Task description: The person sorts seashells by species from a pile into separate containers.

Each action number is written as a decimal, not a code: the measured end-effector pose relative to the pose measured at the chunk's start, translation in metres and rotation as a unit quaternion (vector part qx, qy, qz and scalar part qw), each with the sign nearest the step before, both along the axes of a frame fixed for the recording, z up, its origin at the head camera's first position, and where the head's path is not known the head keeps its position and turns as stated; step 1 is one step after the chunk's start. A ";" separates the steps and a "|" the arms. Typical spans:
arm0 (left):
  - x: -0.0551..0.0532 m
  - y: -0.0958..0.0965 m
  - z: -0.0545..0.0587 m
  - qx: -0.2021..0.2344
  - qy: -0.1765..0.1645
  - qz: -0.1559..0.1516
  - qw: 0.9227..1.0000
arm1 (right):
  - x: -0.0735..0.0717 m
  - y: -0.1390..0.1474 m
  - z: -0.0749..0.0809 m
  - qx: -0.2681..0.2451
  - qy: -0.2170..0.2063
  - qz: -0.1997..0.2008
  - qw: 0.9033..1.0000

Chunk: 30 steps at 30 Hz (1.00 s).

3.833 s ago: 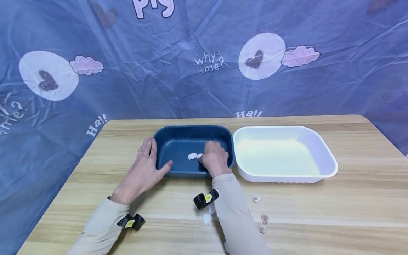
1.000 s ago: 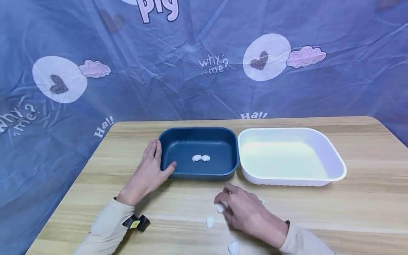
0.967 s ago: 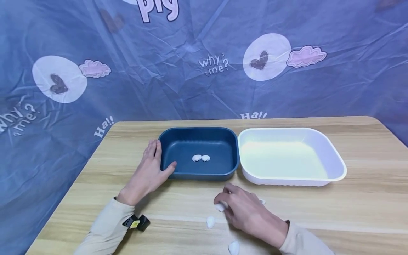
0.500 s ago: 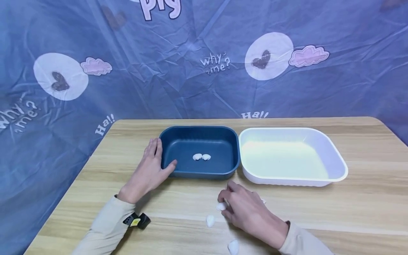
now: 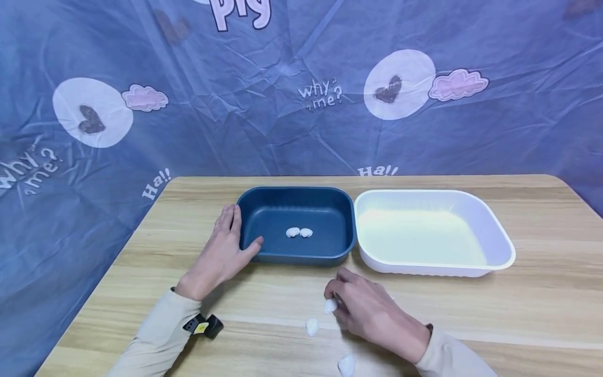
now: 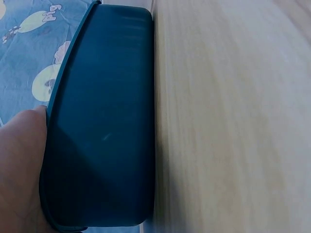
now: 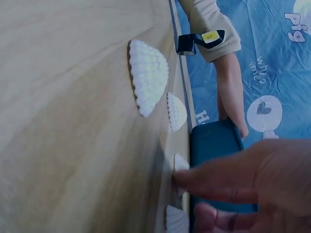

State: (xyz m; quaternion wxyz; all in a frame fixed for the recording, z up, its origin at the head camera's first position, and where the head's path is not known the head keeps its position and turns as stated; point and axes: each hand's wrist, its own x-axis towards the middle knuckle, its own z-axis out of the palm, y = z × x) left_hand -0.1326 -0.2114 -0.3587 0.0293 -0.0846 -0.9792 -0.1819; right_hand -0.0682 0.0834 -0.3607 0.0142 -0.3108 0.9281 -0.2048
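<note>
Arching over the table point(image 5: 264, 298), the right hand point(image 5: 369, 311) pinches a white shell point(image 5: 331, 306).

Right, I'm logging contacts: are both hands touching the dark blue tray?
No, the left hand touches the tray, while the right hand touches a white seashell outside it.

In the head view, cannot see the whole of the pinched shell point(image 5: 331, 306), partly covered by the right hand point(image 5: 372, 317), nor identify the pale sliver point(image 5: 392, 298) beyond that hand, too small to tell; cannot follow the left sleeve point(image 5: 153, 332), right sleeve point(image 5: 452, 356) or lowest shell point(image 5: 346, 365) past the bottom edge, nor the "pig" lettering point(image 5: 241, 11) past the top. In the right wrist view, cannot get the right hand sharp or whole, blurred and cropped at the right edge, nor see the stretch of dark blue tray point(image 7: 216, 141) behind it. In the left wrist view, cannot see most of the left hand point(image 6: 22, 167), cut by the left edge and partly hidden behind the tray.
</note>
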 end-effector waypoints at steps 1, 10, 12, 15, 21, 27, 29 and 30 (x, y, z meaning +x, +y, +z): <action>0.000 0.000 0.000 -0.001 0.000 0.000 1.000 | -0.001 0.000 0.000 -0.004 -0.009 0.004 1.000; 0.000 0.003 0.004 0.002 -0.005 -0.002 1.000 | -0.005 -0.004 0.019 -0.054 -0.022 0.022 0.998; 0.001 0.003 0.005 0.001 -0.007 -0.001 1.000 | -0.007 -0.006 0.028 -0.077 -0.004 0.030 0.997; 0.001 0.004 0.006 0.001 -0.011 0.000 1.000 | -0.015 -0.012 0.039 -0.114 0.027 0.033 0.993; -0.001 0.005 0.006 0.003 -0.008 -0.004 1.000 | -0.048 -0.033 0.047 -0.135 0.040 -0.022 0.990; 0.001 0.004 0.005 -0.001 -0.005 -0.001 1.000 | -0.082 -0.068 0.043 -0.093 -0.005 -0.066 0.993; 0.004 0.003 0.005 -0.001 -0.008 0.001 1.000 | -0.090 -0.080 0.040 -0.071 -0.025 -0.066 0.995; 0.005 0.003 0.004 -0.002 -0.010 0.002 1.000 | -0.093 -0.085 0.038 -0.060 -0.033 -0.064 0.996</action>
